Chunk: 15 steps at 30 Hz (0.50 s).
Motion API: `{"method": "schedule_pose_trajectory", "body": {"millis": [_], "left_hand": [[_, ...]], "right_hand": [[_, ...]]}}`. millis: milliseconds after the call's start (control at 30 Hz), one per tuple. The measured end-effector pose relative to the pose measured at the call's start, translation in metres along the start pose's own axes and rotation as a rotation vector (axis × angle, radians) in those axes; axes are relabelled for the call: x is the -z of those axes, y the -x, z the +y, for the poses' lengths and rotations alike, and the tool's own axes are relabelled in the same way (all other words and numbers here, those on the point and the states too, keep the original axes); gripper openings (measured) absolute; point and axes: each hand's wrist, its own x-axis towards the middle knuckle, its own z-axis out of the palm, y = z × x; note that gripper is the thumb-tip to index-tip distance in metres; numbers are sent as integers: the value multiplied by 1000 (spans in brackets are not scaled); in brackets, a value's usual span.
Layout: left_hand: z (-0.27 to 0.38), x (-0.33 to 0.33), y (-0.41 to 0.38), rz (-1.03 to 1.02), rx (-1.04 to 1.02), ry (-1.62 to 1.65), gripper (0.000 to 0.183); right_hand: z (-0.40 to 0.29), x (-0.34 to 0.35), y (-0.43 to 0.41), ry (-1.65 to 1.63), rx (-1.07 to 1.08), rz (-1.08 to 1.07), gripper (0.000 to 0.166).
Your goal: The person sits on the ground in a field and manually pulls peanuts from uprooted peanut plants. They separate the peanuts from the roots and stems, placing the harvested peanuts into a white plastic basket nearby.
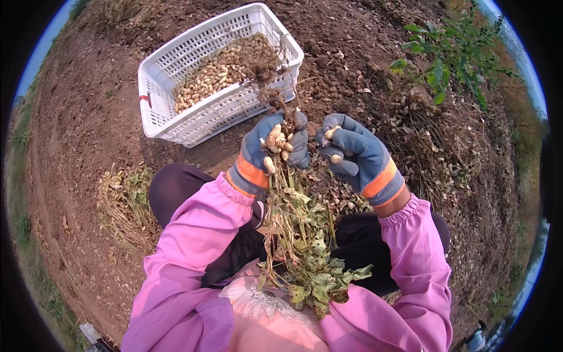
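Note:
My left hand [273, 143], in a blue-grey work glove with an orange-striped cuff, grips a peanut plant [303, 246] near its roots. Pods [278, 140] cluster at its palm, and the leafy stems hang down over my lap. Just to the right, my right hand [352, 147], gloved the same way, holds a few peanut pods [332, 133] between its curled fingers, apart from the plant. Beyond my left hand stands a white plastic crate [211, 99] partly filled with peanuts [215, 75]; a clump of dry roots [264, 64] lies over its near right part.
Pulled peanut plants with pods [433, 141] are heaped on the soil at the right. A green leafy weed [453, 57] grows behind them. Withered peanut stalks [127, 207] lie at the left beside my knee. Tilled brown soil [83, 145] surrounds everything.

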Motion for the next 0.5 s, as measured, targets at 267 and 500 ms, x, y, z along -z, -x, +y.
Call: {"method": "schedule_pose_trajectory", "body": {"millis": [267,500], "left_hand": [[-8,-24,-3,473,-61,-450,30],[-19,13,2,312,-177,-878,24]], "right_hand": [[0,-20,5,134,45,78,7],[15,-28,-1,1032,490,100,23]]}}
